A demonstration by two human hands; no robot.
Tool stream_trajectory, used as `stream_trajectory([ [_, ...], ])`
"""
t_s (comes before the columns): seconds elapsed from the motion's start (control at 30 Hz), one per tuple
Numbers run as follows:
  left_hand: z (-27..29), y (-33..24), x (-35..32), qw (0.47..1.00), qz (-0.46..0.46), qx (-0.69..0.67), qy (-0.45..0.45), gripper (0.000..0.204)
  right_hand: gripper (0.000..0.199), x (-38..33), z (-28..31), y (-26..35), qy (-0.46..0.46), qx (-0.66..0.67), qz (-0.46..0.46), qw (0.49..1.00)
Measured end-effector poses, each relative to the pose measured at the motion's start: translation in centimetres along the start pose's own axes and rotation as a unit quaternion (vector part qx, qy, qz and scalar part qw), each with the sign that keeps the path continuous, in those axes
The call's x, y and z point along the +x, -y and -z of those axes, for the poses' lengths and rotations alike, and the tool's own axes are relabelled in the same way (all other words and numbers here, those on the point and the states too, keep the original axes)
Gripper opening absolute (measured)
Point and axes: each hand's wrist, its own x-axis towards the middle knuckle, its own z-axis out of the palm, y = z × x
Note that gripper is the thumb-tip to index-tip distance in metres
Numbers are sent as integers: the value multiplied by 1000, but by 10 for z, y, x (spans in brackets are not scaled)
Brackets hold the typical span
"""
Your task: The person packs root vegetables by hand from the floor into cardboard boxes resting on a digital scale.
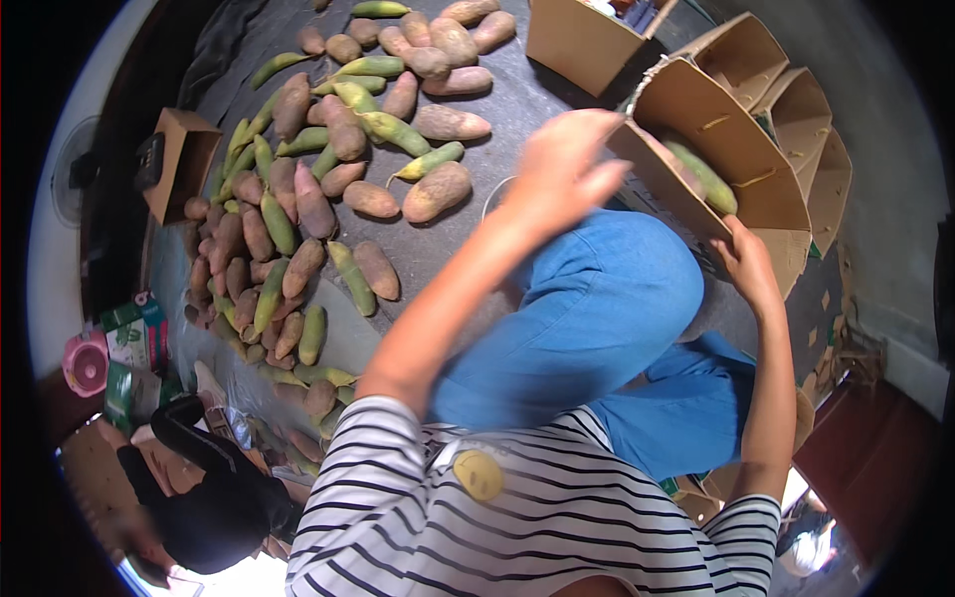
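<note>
An open cardboard box (pixel 766 149) stands tilted at the right, in front of my bent knee. Inside it lie a long green cucumber-like vegetable (pixel 702 179) and part of a brownish one. My right hand (pixel 748 264) grips the box's near rim, fingers curled over it. By the box's left end is my left hand (pixel 569 164), blurred by motion, with its thumb apart from the fingers and nothing visible in it. Left of it, a brownish-pink oblong tuber (pixel 438 192) and a green cucumber-like vegetable (pixel 432 161) lie on the dark ground sheet.
A large heap of brownish tubers (pixel 316 201) and green vegetables spreads across the left. Several open cardboard boxes (pixel 804 114) stand behind mine; another box (pixel 587 45) holds dark items. A small box (pixel 182 164) sits far left. Another person (pixel 214 497) in black is at lower left.
</note>
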Motion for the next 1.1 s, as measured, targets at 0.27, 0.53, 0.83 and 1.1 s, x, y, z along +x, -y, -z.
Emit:
stream_trajectory([
  [0.27,104,131,-283,822,491,273,-91,42,22,1,-1,4,50,32,-12,998],
  [0.53,109,172,-361,620,680,350,-175,53,18,2,-1,10,37,21,-24,999],
  [0.83,107,228,-368,592,796,113,-57,71,21,5,1,1,47,4,-18,999],
  [1.1,94,151,-289,586,779,-203,-93,61,21,0,4,0,36,-21,-28,999],
])
